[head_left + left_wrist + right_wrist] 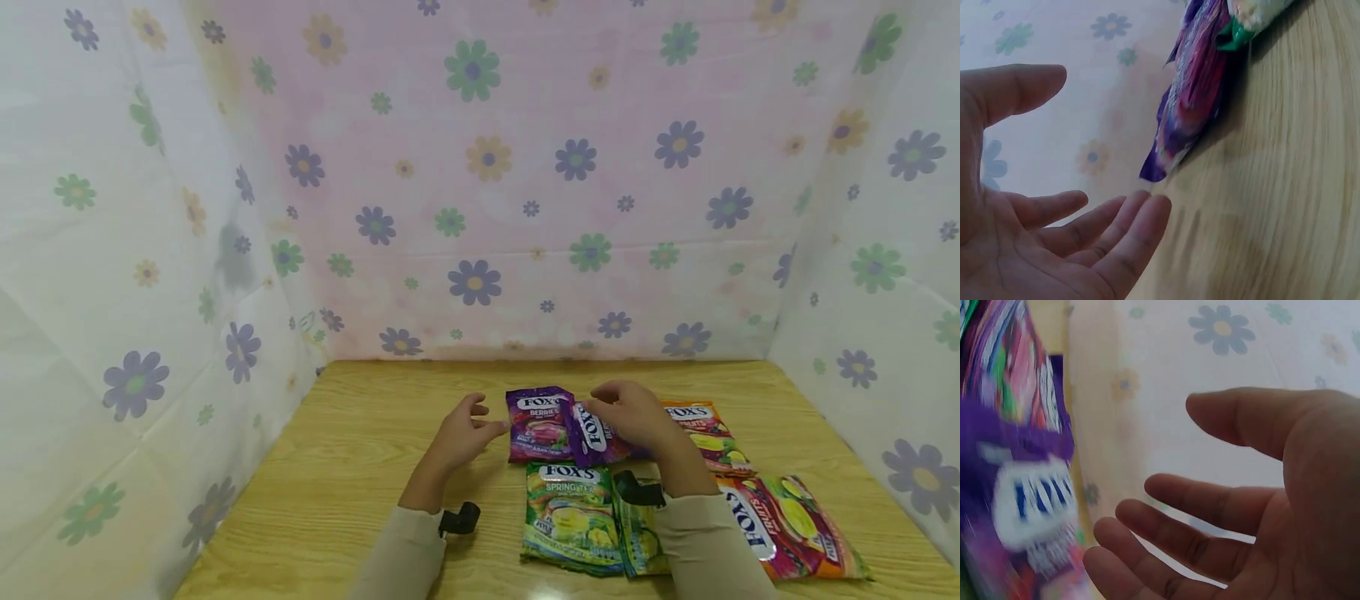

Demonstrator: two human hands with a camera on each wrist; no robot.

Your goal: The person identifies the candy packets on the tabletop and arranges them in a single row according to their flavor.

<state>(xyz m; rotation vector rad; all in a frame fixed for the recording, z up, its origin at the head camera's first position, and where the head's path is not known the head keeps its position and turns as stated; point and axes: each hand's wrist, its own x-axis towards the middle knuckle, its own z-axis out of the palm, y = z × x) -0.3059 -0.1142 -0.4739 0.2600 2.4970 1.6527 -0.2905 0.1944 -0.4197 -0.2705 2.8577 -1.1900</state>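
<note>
My left hand (467, 433), fingers spread and holding nothing, hovers just left of an upright-facing purple Fox's berries candy bag (540, 429). In the left wrist view the fingertips come close to that bag's purple edge (1154, 169). Over a second purple berries bag (596, 433), turned sideways and overlapping the first one's right side, is my right hand (637, 412). Its thumb and fingers are apart with nothing between them in the right wrist view, where the second bag (1035, 506) lies to the left of the fingertips.
Nearer the front lie green spring tea bags (570, 521), with another green bag (643, 533) partly under the right forearm. On the right are orange-red fruits bags, one (705, 437) behind another (802, 525). Flowered cloth (525, 292) walls the wooden table (360, 467) on three sides.
</note>
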